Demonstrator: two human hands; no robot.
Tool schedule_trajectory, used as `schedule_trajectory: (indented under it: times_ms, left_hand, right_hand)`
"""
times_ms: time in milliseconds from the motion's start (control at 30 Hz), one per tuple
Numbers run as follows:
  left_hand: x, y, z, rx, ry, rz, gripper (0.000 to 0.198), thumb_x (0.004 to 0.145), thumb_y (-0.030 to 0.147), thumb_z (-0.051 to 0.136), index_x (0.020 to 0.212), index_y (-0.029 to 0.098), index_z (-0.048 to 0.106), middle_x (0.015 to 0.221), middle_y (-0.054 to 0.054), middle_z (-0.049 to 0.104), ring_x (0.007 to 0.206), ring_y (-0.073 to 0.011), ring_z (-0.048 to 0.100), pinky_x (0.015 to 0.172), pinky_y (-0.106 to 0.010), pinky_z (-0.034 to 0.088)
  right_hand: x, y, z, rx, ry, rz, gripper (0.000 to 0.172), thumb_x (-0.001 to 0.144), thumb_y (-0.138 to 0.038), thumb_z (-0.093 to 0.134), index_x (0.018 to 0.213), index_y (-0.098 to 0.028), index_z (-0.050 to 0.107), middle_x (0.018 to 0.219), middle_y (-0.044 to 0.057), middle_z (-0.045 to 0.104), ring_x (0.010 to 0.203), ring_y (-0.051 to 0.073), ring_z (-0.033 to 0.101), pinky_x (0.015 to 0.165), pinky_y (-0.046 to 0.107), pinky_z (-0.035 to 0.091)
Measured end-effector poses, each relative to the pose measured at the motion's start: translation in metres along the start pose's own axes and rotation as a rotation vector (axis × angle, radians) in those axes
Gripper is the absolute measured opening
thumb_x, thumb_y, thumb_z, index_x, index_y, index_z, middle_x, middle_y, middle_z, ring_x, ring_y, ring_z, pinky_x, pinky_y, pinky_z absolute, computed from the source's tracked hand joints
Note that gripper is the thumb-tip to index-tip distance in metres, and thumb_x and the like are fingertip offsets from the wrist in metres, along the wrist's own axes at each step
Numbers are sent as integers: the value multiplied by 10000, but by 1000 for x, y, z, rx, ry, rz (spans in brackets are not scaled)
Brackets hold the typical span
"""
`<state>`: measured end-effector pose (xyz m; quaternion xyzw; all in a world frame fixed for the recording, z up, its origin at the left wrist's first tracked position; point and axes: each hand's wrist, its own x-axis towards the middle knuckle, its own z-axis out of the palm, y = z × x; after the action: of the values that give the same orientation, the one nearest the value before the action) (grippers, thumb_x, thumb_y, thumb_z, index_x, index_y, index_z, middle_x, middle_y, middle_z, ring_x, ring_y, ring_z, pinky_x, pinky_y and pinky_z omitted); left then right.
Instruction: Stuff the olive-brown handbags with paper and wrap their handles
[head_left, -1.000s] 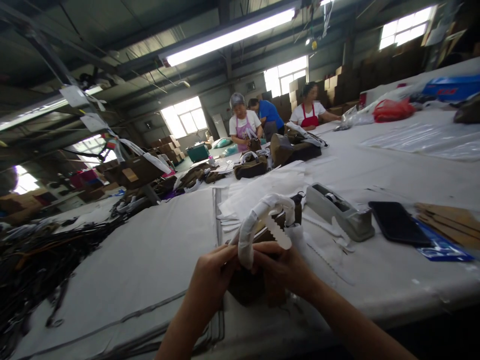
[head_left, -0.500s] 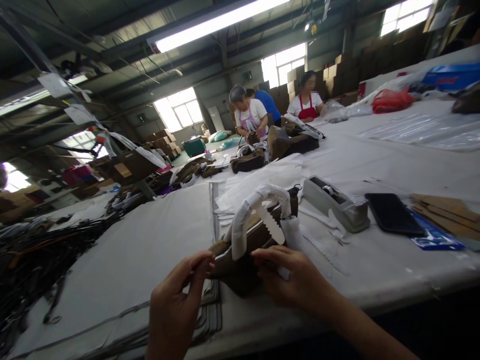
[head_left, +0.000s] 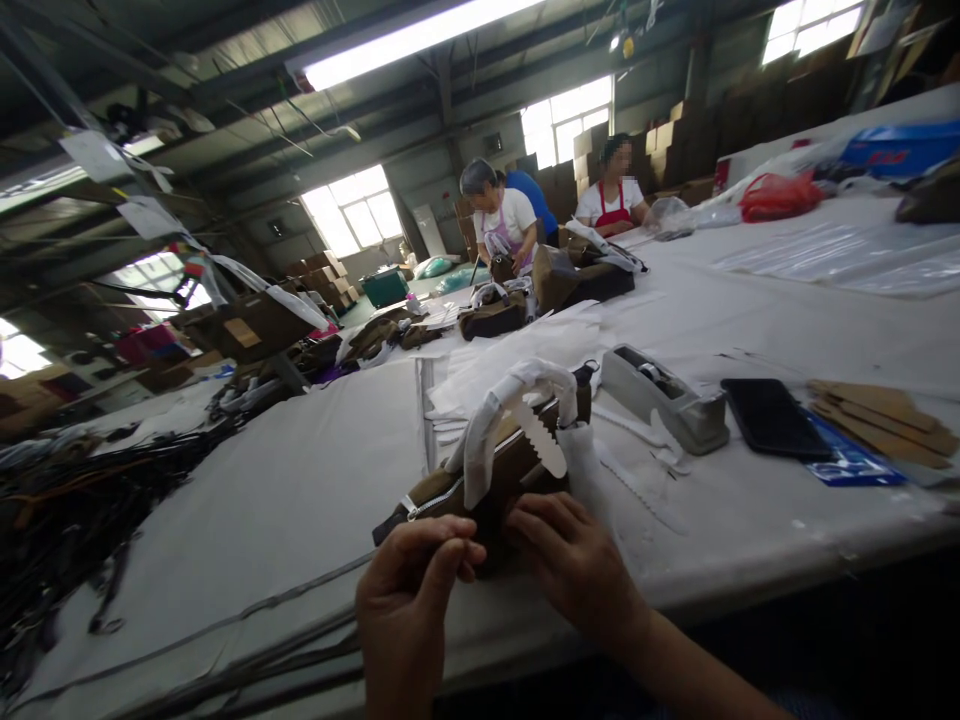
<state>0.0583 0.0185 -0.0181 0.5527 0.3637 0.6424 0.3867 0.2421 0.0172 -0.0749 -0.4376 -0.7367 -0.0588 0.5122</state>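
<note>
A dark olive handbag with a silver zipper lies on the table before me. White wrapping covers its arched handle, and a white strip with a wavy edge hangs beside it. My left hand is at the bag's near side, thumb and fingertips pinched together; anything between them is too small to make out. Against the bag's front, my right hand has its fingers curled onto the dark fabric, fingertips partly hidden.
Right of the bag are a grey tape dispenser, a black phone, a blue packet and brown card pieces. Dark straps pile up at left. Co-workers handle bags at the table's far side.
My left hand has moved right and down, off the zipper end to the bag's front, uncovering the zipper pull. The right hand's fingers have curled closer against the bag.
</note>
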Motion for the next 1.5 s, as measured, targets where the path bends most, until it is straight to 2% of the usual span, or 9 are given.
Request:
schedule_trajectory:
  times_ms: [133, 300, 533, 667, 800, 933, 1033, 1167, 1500]
  left_hand:
    - [-1, 2, 7, 112, 6, 28, 51, 837, 230, 767, 873, 218, 732, 830, 4, 751, 653, -105, 705, 595, -161, 587]
    - [0, 3, 7, 170, 17, 32, 31, 838, 246, 763, 855, 224, 751, 796, 11, 753, 625, -94, 700, 591, -143, 586]
    - [-4, 3, 9, 155, 35, -13, 54, 832, 274, 768, 857, 227, 765, 813, 4, 756, 664, -106, 700, 614, -157, 583]
    - [-3, 2, 9, 269, -51, 61, 57, 884, 271, 713, 900, 250, 764, 830, 16, 749, 696, -95, 686, 664, -157, 569]
    - [-2, -4, 10, 370, -112, 117, 81, 915, 256, 675, 937, 267, 752, 895, 20, 744, 769, -106, 694, 730, -179, 563]
    - [-2, -7, 15, 491, -187, 167, 123, 924, 233, 659, 995, 275, 750, 958, 13, 736, 846, -118, 695, 785, -192, 550]
    - [-1, -7, 19, 532, -197, 194, 135, 931, 224, 649, 1002, 270, 754, 964, 11, 734, 901, -117, 689, 818, -179, 531]
    - [2, -6, 21, 574, -200, 213, 145, 935, 204, 635, 1005, 249, 754, 963, 0, 733, 909, -121, 690, 836, -184, 524]
    - [-1, -8, 22, 599, -228, 206, 127, 925, 173, 612, 954, 215, 728, 922, -24, 711, 850, -141, 677, 780, -219, 523]
  right_hand:
    - [-6, 3, 9, 130, 31, 44, 281, 913, -206, 679, 1183, -203, 599, 1099, 77, 679, 999, 220, 637, 860, 354, 562]
    - [3, 5, 15, 167, 51, 164, 146, 949, -148, 614, 1077, -218, 615, 969, 38, 676, 900, 173, 657, 811, 301, 551]
    - [14, 5, 16, 40, 0, 117, 63, 966, -200, 592, 1010, -201, 637, 925, 45, 685, 813, 192, 672, 733, 312, 539]
    - [20, 4, 17, 35, -63, 116, 69, 966, -179, 548, 990, -188, 612, 911, 58, 662, 783, 199, 663, 708, 320, 526]
    - [24, 5, 12, 181, -22, 195, 51, 931, -164, 547, 915, -203, 575, 865, 45, 629, 774, 182, 640, 724, 308, 531]
    - [24, 1, 5, 444, -17, 376, 65, 939, -219, 585, 985, -234, 629, 941, 28, 706, 840, 173, 685, 778, 285, 565]
    - [25, -2, 1, 632, -24, 508, 66, 914, -289, 667, 961, -242, 671, 934, 9, 736, 828, 159, 708, 761, 247, 581]
    - [28, -1, 0, 846, 40, 644, 157, 826, -323, 773, 920, -219, 703, 970, 27, 761, 892, 179, 732, 813, 248, 607]
    - [28, 1, -4, 857, 20, 712, 139, 746, -298, 822, 862, -231, 789, 908, 36, 789, 840, 204, 754, 808, 270, 634]
